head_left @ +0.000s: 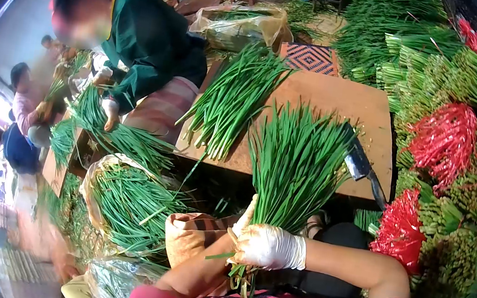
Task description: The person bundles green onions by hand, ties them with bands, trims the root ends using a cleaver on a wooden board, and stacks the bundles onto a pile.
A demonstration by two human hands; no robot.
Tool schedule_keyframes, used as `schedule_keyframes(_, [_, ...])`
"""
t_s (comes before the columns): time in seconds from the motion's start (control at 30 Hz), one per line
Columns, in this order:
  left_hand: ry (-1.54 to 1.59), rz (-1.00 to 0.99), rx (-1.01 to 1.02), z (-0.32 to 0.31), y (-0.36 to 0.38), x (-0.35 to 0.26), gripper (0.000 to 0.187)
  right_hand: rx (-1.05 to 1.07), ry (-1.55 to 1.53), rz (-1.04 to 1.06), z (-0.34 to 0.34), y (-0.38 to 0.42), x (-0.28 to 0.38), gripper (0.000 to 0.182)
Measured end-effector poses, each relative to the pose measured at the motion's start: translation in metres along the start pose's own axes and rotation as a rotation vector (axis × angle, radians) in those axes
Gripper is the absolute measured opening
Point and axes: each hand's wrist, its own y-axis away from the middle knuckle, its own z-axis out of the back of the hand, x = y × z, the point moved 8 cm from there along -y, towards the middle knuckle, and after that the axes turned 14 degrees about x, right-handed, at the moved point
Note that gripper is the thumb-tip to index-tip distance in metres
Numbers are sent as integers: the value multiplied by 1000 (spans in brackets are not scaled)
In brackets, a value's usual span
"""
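A thick bunch of garlic chives (295,164) stands upright in front of me, leaves up, over the near edge of the brown board (334,95). My right hand (269,247), in a white glove, is wrapped round the lower end of the bunch. Stem ends poke out below it. My left hand (245,217) is at the left side of the same bunch, with one gloved finger showing pointing up; its other fingers are mostly hidden. A knife (359,163) with a dark handle lies on the board to the right. More loose chives (236,102) lie on the board's left part.
Large stacks of bundled chives (474,80) rise at the right, with red ties (445,141) and more red ties (400,231) on them. An open bag of chives (130,203) stands at my left. A co-worker in a green top (150,35) handles chives further left.
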Motion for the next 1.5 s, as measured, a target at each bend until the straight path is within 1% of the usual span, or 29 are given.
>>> schedule_keyframes(0.13, [53,-91,53,0,19,21,62,160,194,-127,-11,-3,23,38])
schedule_keyframes(0.2, [62,-118,78,0,20,20,59,233,270,-301,-15,6,30,47])
schedule_keyframes(0.27, [67,-134,111,-2,18,18,55,325,390,-494,-2,25,35,37])
schedule_keyframes(0.33, [63,-143,133,-1,19,15,51,361,339,-752,25,56,30,51])
schedule_keyframes(0.4, [62,-160,143,4,21,9,48,-20,-35,-983,42,104,8,48])
schedule_keyframes(0.47, [58,-148,137,17,23,6,44,-1116,-1107,-1039,-24,188,-30,49])
schedule_keyframes(0.5, [57,-136,122,26,23,6,43,-1049,-1341,-1263,-42,195,-37,66])
schedule_keyframes(0.53, [81,-70,94,46,20,14,45,-1182,-1598,-1217,-95,213,-62,78])
schedule_keyframes(0.6, [89,46,35,29,38,22,50,-1213,-1841,-1084,-109,186,-89,94])
schedule_keyframes(0.63, [80,250,60,16,49,30,55,-1228,-1826,-1112,-106,178,-95,96])
schedule_keyframes(0.67, [-256,253,57,33,46,22,55,-1237,-1810,-1134,-90,162,-97,98])
schedule_keyframes(0.7, [-407,237,-96,44,51,20,51,-1248,-1798,-1158,-80,147,-97,100])
schedule_keyframes(0.73, [-553,221,-250,51,56,17,46,-1216,-1592,-1440,-79,152,-95,102])
schedule_keyframes(0.8, [-416,145,-271,25,66,13,56,-1044,-1855,-953,-92,126,-115,90])
schedule_keyframes(0.9, [-152,-52,-96,-20,58,-4,75,-1149,-1703,-1066,-127,145,-136,46])
schedule_keyframes(0.93, [-266,-26,-179,-8,63,-4,72,-1184,-1648,-1101,-135,151,-140,34])
schedule_keyframes(0.97, [-526,-62,-107,8,53,-12,72,-1115,-1451,-1377,-99,137,-119,25])
schedule_keyframes(1.0, [-786,-99,-31,22,41,-15,74,-1300,-1375,-1218,-83,127,-120,20])
schedule_keyframes(1.03, [-778,-262,-81,-3,41,-19,82,-1339,-1380,-1142,-87,129,-125,20])
schedule_keyframes(1.07, [-893,-242,-53,-57,40,-27,92,-1381,-1384,-1067,-92,132,-130,21])
schedule_keyframes(1.1, [-1093,-385,-45,-85,43,-39,92,-1305,-1392,-725,-65,115,-133,19])
schedule_keyframes(1.13, [-1291,-532,-36,-112,45,-47,92,-1341,-1314,-950,-16,96,-106,19])
schedule_keyframes(1.17, [-1195,-582,11,-139,42,-53,91,-1251,-1067,-927,7,95,-111,20])
schedule_keyframes(1.2, [-1097,-630,57,-167,37,-62,90,-1310,-1241,-529,45,77,-97,25])
schedule_keyframes(1.27, [-1081,-631,131,-208,27,-87,84,-1342,-1067,-319,112,52,-90,38])
schedule_keyframes(1.33, [-1334,-680,125,-219,12,-120,78,-1197,-965,10,166,43,-74,43])
schedule_keyframes(1.37, [-1310,-714,192,-254,10,-131,73,-1189,-903,-80,186,40,-74,43])
schedule_keyframes(1.43, [-1381,-711,96,-274,4,-156,65,-1163,-778,-258,224,34,-73,44])
schedule_keyframes(1.5, [-1299,-677,210,-300,-9,-173,66,-1151,-653,-363,252,31,-77,47])
